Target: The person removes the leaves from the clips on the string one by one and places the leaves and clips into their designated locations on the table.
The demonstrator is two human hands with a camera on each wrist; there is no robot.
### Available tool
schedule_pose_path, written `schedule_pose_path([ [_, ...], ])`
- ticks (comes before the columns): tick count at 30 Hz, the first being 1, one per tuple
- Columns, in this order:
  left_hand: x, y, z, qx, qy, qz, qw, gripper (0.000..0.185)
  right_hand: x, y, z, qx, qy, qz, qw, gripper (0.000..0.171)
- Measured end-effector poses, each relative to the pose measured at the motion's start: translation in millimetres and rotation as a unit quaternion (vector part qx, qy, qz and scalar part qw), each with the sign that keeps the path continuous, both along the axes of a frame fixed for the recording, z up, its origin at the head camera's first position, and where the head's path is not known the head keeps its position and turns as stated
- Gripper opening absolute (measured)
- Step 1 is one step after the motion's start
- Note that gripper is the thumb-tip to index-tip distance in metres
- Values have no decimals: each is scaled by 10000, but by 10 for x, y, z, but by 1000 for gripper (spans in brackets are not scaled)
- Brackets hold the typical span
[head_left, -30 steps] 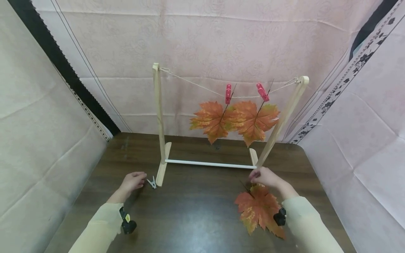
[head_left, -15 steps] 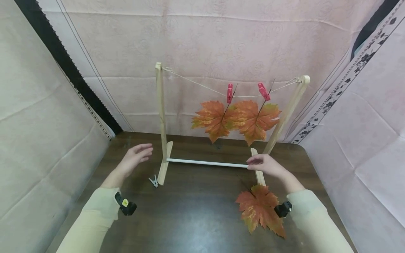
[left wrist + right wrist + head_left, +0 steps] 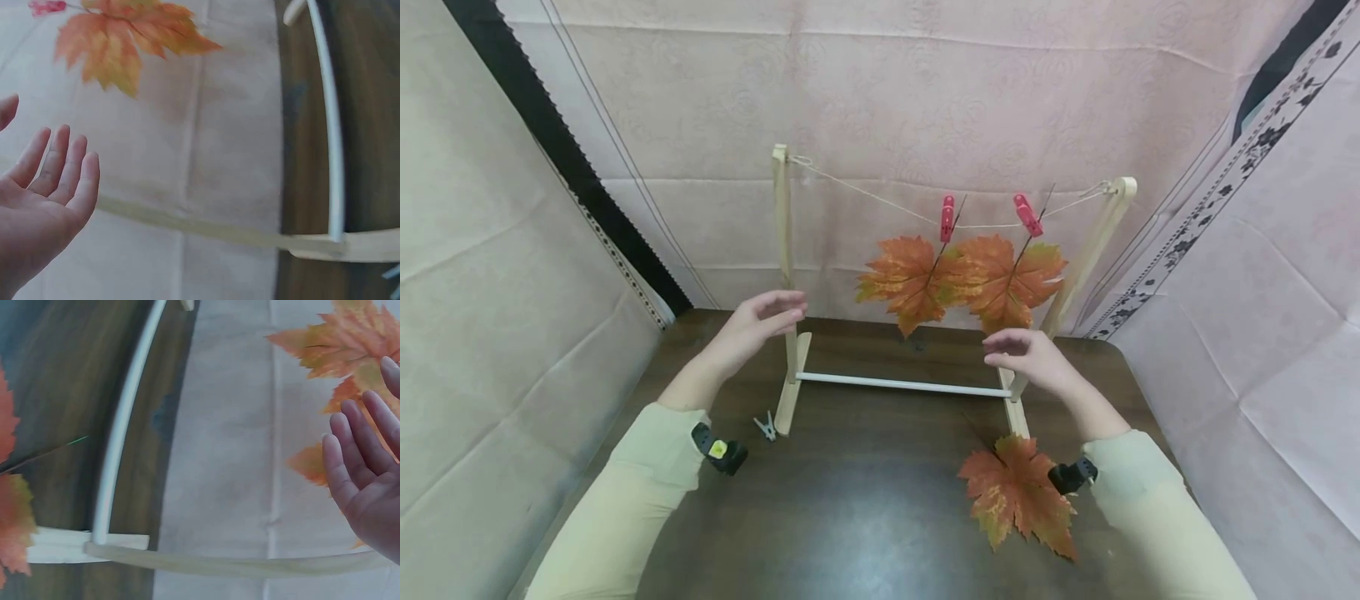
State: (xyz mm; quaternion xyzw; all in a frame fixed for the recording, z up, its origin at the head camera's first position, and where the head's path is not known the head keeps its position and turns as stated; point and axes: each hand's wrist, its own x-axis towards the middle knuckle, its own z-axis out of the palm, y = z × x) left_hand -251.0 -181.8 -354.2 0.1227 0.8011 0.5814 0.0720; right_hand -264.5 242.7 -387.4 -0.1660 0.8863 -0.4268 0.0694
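We see pale pink patterned cloth (image 3: 925,92) draped as walls on three sides of a dark wooden surface (image 3: 865,508), which shows a soft glare.

both hands have risen off the table: left hand (image 3: 758,321) beside the left post (image 3: 784,250), right hand (image 3: 1028,357) beside the right post (image 3: 1078,271).

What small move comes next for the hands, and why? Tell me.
Probably close both hands on the rack's posts: the left hand hovers open beside the left post, the right hand open beside the right post, neither gripping. A maple leaf and a clothespin lie on the table.
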Motion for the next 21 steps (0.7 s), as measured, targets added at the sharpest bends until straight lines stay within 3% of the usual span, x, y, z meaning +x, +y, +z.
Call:
schedule_pose_path([
  [9, -76, 380, 501, 182, 499, -331, 9980, 45, -29, -113, 355, -547, 323, 3, 9980, 34],
  [14, -134, 601, 706, 410, 688, -441, 9958, 41, -27, -229, 542, -537, 445, -142, 9975, 36],
  [21, -216, 867, 940, 575, 659, -548, 9947, 42, -45, -399, 768, -655, 527, -366, 9958, 38],
])
